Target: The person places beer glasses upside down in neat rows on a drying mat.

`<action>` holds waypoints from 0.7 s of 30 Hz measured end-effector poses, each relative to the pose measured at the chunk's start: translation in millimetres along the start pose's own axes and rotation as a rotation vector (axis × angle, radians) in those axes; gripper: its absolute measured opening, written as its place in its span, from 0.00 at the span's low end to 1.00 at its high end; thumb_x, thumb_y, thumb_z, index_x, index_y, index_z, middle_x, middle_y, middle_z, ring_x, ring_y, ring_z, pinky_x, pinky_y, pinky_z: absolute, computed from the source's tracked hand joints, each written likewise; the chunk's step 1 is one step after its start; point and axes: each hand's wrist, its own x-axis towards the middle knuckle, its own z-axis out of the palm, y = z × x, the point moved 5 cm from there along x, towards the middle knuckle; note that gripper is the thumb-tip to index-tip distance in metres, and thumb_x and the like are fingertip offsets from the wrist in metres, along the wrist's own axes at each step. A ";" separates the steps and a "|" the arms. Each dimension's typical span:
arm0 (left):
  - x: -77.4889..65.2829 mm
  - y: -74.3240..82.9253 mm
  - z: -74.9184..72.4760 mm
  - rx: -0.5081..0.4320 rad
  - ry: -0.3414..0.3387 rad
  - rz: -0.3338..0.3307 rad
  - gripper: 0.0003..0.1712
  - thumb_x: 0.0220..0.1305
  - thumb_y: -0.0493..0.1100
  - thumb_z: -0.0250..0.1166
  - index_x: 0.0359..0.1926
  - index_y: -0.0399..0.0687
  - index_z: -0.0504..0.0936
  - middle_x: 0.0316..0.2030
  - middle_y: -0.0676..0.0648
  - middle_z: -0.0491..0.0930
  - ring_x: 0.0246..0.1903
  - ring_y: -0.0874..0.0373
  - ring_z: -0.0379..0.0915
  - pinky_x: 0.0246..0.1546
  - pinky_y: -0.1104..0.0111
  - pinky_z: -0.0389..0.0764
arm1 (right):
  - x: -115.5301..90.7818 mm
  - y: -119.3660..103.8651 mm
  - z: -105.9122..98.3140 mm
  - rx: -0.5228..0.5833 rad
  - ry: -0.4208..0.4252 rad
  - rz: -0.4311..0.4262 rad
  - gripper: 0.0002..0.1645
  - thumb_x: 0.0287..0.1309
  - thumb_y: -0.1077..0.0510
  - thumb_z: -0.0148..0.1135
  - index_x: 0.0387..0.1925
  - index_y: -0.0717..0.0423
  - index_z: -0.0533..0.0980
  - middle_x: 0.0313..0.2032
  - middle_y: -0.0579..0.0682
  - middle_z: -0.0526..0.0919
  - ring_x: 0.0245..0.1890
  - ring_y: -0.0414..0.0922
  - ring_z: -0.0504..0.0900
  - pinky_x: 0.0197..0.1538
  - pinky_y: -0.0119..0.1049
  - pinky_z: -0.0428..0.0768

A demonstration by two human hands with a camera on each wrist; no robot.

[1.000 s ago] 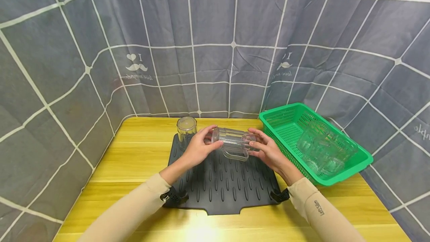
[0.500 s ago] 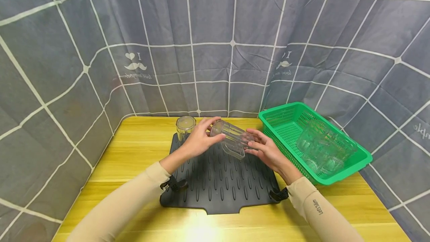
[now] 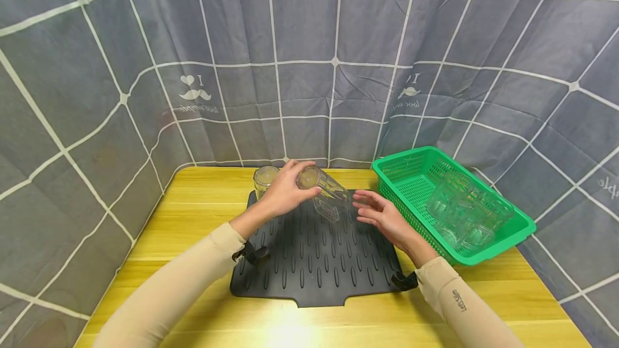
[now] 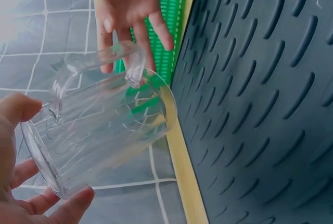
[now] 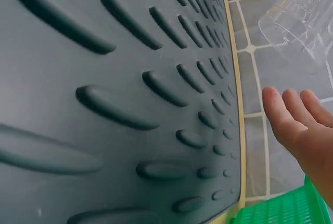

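A clear glass mug (image 3: pixel 331 187) with a handle hangs tilted over the dark ridged mat (image 3: pixel 314 262), its mouth pointing down to the right. My left hand (image 3: pixel 289 189) grips it around its base end; in the left wrist view the thumb and fingers wrap that thick base, and the mug's handle (image 4: pixel 99 60) faces up. Just right of the rim, my right hand (image 3: pixel 384 218) is apart from the mug with its fingers extended. Another upright clear glass (image 3: pixel 265 179) stands at the mat's back left corner, partly hidden behind my left hand.
A green perforated basket (image 3: pixel 403 214) sits to the right of the mat, with several clear glass mugs (image 3: pixel 469 214) in its right half. The wooden table (image 3: pixel 188 240) extends around the mat. A grey checked curtain (image 3: pixel 309 90) closes off the back and sides.
The mug has turned from nearly level to mouth-down, and its base has risen. My right hand has let go of the rim end, while my left hand still holds the base.
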 end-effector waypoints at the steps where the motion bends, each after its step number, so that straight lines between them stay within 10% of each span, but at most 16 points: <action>1: 0.8 0.5 -0.4 0.012 0.000 0.001 0.39 0.61 0.56 0.71 0.71 0.57 0.71 0.59 0.47 0.71 0.45 0.52 0.71 0.42 0.57 0.74 | -0.6 0.1 0.3 -0.023 0.002 0.005 0.36 0.70 0.61 0.60 0.75 0.60 0.59 0.73 0.65 0.61 0.74 0.65 0.60 0.68 0.60 0.69; 11: 10.8 2.0 -1.3 0.120 -0.003 -0.001 0.38 0.61 0.55 0.70 0.71 0.55 0.72 0.54 0.45 0.72 0.51 0.48 0.68 0.47 0.54 0.74 | -6.4 10.4 -8.8 -0.456 0.041 0.004 0.32 0.68 0.52 0.65 0.70 0.47 0.68 0.72 0.59 0.66 0.71 0.62 0.66 0.65 0.58 0.73; 21: 14.9 -5.0 2.1 0.159 -0.042 -0.021 0.36 0.62 0.54 0.69 0.71 0.56 0.71 0.56 0.44 0.71 0.53 0.47 0.67 0.50 0.51 0.74 | -19.3 -1.6 -28.1 -0.568 0.085 -0.077 0.30 0.67 0.54 0.64 0.68 0.50 0.70 0.69 0.57 0.70 0.71 0.63 0.65 0.68 0.63 0.67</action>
